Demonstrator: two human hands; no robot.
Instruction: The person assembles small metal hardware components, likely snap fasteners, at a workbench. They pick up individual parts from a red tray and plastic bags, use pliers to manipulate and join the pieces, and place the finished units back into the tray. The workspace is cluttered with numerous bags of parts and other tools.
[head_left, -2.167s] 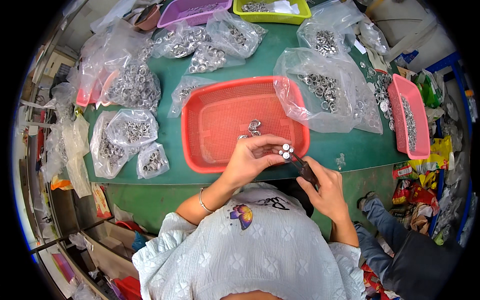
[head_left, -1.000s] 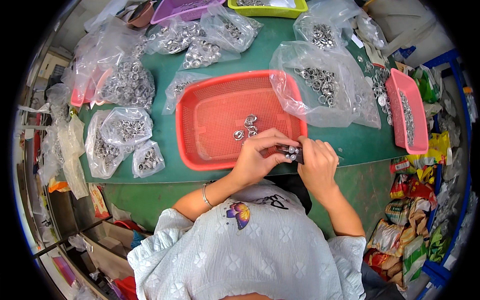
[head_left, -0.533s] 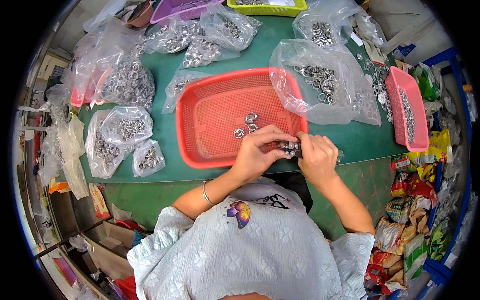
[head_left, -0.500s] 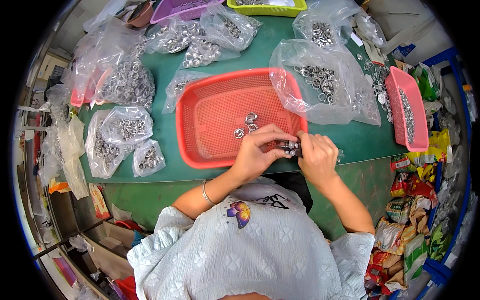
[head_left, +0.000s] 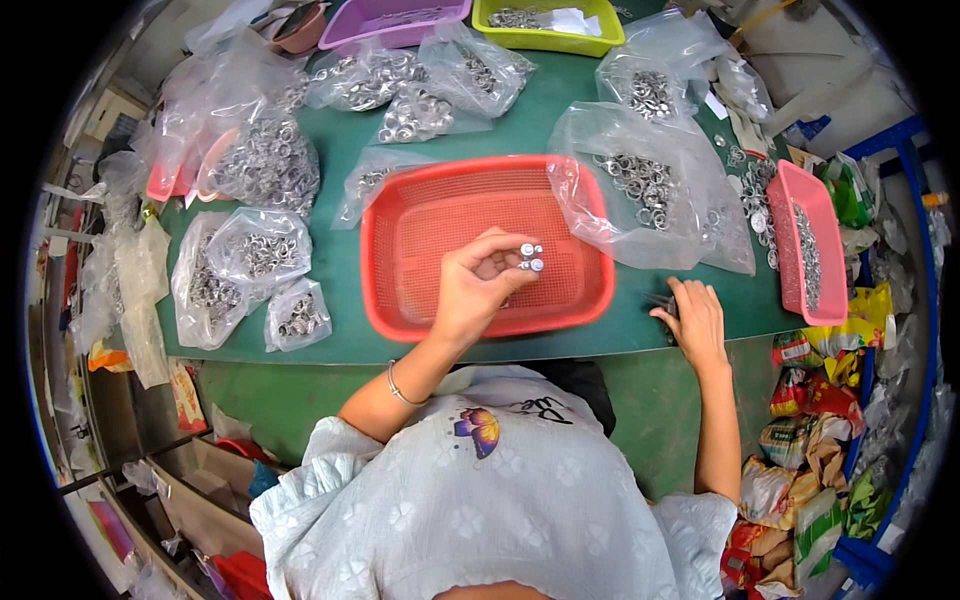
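Observation:
Above the coral plastic basket (head_left: 375,290), my left hand (head_left: 478,278) is closed in a pinch around several small silver rings (head_left: 533,265) with rounded heads. Most of their bands are hidden by the fingers. My right hand (head_left: 700,320) rests low on the green tabletop, right of the basket. Thumb and fingers close over a small dark tool (head_left: 658,300), perhaps pliers; much of it is hidden under the hand. Loose rings that lay in the basket are now mostly covered by my left hand.
An open plastic bag of rings (head_left: 640,185) overlaps the basket's right rim. A pink basket of metal pieces (head_left: 835,270) stands at the table's right edge. Bagged rings (head_left: 265,165) fill the left side; a purple basket (head_left: 350,30) and a lime basket (head_left: 548,42) sit at the back.
My hands have parted. The left, still with rings, has moved left over the basket; the right has gone down and right to the tabletop with the dark tool. The view has shifted slightly.

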